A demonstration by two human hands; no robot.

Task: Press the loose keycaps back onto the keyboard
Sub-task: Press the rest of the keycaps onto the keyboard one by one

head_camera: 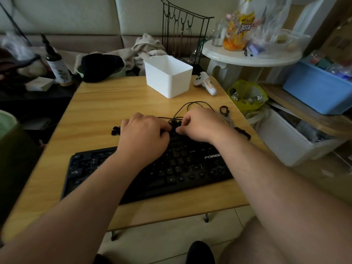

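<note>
Nearest the camera, two bare forearms are stretched forward over a wooden bench (99,111), and a black keyboard (182,168) is laid at a slant across its near half, its right end marked with white lettering. Several sockets on the keyboard's left part are seen without caps. Both hands are brought together at the keyboard's far edge: the left hand (144,134) is curled palm-down, its fingertips hidden against the small dark pieces there, and the right hand (200,124) is bent so that thumb and forefinger are pinched on a black keycap (173,124). Whether the left hand holds a piece cannot be told. Just left of the left hand, a few loose keycaps (115,130) are scattered on the bench. A thin black cable (190,104) is looped beyond the hands, and a pair of scissors (227,116) is set just beside the right hand, with more small black pieces (243,133) near its tip. Farther back, a white plastic bin (168,77) is stood upright near the bench's far edge, with a white handheld controller (206,83) laid to its right. Beyond that, a round white side table (247,58) is crowded with a yellow bottle (242,27).
</note>
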